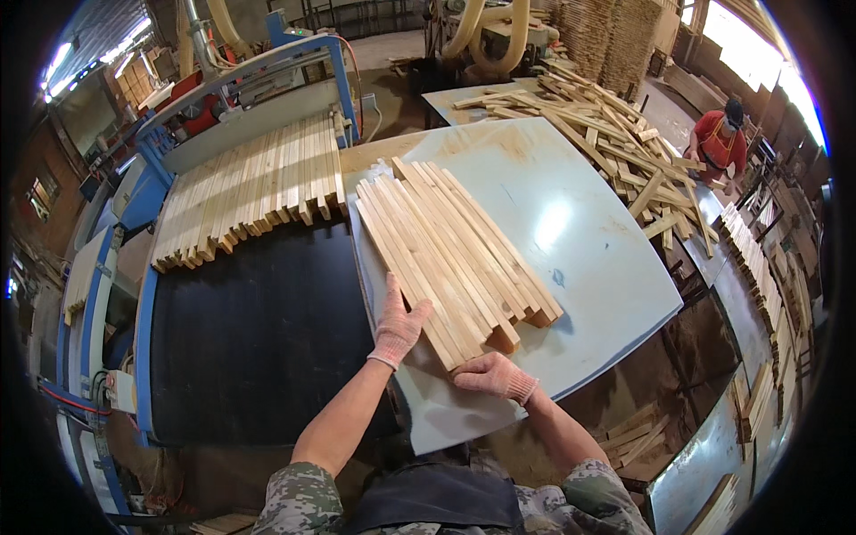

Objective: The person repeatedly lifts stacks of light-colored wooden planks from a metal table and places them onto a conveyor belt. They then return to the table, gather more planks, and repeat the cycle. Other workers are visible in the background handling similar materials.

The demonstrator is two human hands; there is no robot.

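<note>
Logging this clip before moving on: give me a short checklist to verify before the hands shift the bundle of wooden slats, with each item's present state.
1. Left hand flat against the slat bundle side: ok.
2. Right hand at the bundle's near ends: ok.
3. Slat ends flush: not ok, several stick out.
4. Bundle fully on the grey sheet: ok.
5. Black belt beside it moving: cannot tell.

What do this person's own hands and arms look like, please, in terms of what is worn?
Both hands, left and right, wear pinkish knitted work gloves with ribbed cuffs. The forearms are bare. Camouflage sleeves in grey-green cover the upper arms, and a dark apron covers the chest.
</note>
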